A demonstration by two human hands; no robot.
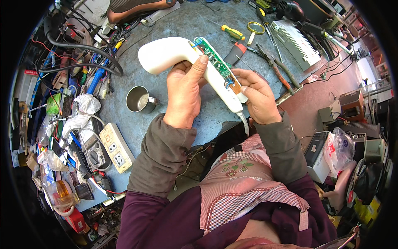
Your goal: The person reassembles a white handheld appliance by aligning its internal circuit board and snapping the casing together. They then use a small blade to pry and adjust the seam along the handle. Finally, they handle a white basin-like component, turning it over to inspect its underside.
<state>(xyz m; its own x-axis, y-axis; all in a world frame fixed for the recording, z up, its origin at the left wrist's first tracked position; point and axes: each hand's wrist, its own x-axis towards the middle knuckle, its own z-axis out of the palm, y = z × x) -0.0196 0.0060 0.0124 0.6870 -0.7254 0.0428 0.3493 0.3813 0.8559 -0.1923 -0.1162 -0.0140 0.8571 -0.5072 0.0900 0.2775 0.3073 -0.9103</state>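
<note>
My left hand [184, 89] is closed round the neck of a white, curved handheld appliance [168, 52], with the thumb pressed on its side. The wide rounded head points left, and a grey cord [243, 123] leaves its lower end. Along the right side of the handle a narrow green circuit board [215, 60] lies exposed, with blue wires at both ends and a brown part low down. My right hand [261, 99] pinches the lower end of the handle beside that brown part. The palm side of both grips is hidden.
A metal mug [140, 100] and a power strip [116, 148] stand left on the blue bench [124, 50]. Cables, bags and a multimeter [96, 153] crowd the left edge. Beyond my hands lie a screwdriver [232, 32], a magnifying glass [256, 28], pliers [278, 74] and a ridged metal case [294, 43].
</note>
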